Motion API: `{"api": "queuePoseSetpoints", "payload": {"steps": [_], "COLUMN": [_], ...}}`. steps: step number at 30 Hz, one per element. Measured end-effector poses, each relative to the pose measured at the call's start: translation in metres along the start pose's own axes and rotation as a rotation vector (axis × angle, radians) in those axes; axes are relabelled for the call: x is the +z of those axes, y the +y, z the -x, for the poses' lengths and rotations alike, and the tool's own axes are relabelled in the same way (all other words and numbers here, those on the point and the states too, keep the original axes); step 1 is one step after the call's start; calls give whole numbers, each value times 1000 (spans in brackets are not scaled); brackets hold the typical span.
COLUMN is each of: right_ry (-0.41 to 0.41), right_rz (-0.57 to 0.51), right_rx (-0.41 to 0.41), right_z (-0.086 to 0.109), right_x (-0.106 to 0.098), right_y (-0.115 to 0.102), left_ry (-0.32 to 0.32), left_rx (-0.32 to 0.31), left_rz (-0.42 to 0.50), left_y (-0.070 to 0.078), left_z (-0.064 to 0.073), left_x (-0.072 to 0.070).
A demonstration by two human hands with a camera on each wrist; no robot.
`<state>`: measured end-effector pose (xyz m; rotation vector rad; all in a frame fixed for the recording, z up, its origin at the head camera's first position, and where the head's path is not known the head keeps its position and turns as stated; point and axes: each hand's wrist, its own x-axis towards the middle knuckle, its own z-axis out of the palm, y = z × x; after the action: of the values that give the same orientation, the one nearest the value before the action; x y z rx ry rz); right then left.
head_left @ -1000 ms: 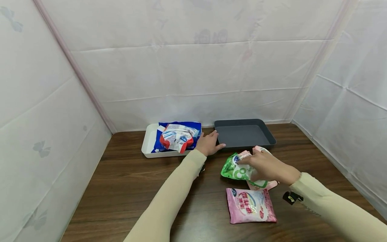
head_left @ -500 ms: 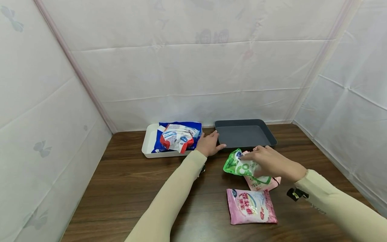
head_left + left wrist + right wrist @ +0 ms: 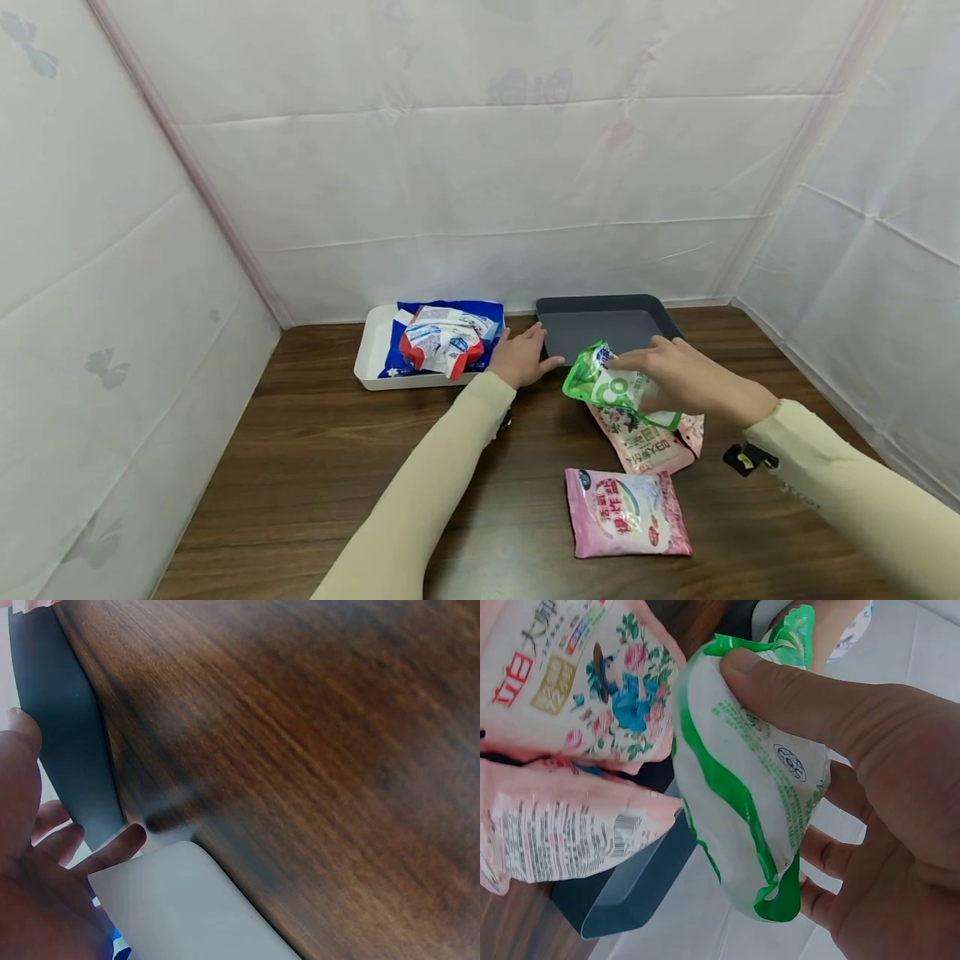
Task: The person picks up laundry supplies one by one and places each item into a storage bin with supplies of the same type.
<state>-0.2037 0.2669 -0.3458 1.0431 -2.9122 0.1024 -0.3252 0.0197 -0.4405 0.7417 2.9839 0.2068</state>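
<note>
My right hand [image 3: 686, 375] grips a green-and-white pouch [image 3: 618, 387] by its upper part, thumb on one face and fingers behind. The pouch is lifted and tilted over pink flowered pouches [image 3: 648, 442]. Close up in the right wrist view, it bulges between thumb and fingers, while one pink pouch [image 3: 562, 682] lies beside a second pink pouch [image 3: 585, 825]. My left hand [image 3: 519, 357] is spread between the white tray [image 3: 369, 358] and the dark grey tray [image 3: 603, 325], fingers extended and holding nothing. In the left wrist view its fingers reach past the white tray's corner [image 3: 180, 900].
In the white tray lie a blue packet [image 3: 483, 312] and, on top, a crumpled white-and-red packet [image 3: 442, 337]. A pink packet [image 3: 628, 512] lies nearer on the wooden table [image 3: 300, 475]. White sheeting [image 3: 480, 183] encloses the back and sides.
My right hand has raised the green-and-white pouch and carried it slightly right and toward the grey tray, uncovering more of the pink pouch below. The left hand has stayed in place.
</note>
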Motion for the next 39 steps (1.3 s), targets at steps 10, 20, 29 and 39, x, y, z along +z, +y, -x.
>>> {"api": "queuePoseSetpoints", "payload": {"steps": [10, 20, 29, 39], "right_ry": [49, 73, 90, 123], "right_rz": [51, 17, 24, 22], "right_rx": [1, 59, 69, 47], "right_z": [-6, -13, -21, -32], "right_x": [-4, -2, -7, -8], "right_y": [15, 26, 37, 50], "left_ry": [8, 17, 19, 14], "left_rx": [-7, -3, 7, -2], "left_rz": [-8, -6, 3, 8], "left_y": [2, 1, 0, 0], "left_z": [-3, -5, -5, -4], "left_x": [3, 4, 3, 3]}}
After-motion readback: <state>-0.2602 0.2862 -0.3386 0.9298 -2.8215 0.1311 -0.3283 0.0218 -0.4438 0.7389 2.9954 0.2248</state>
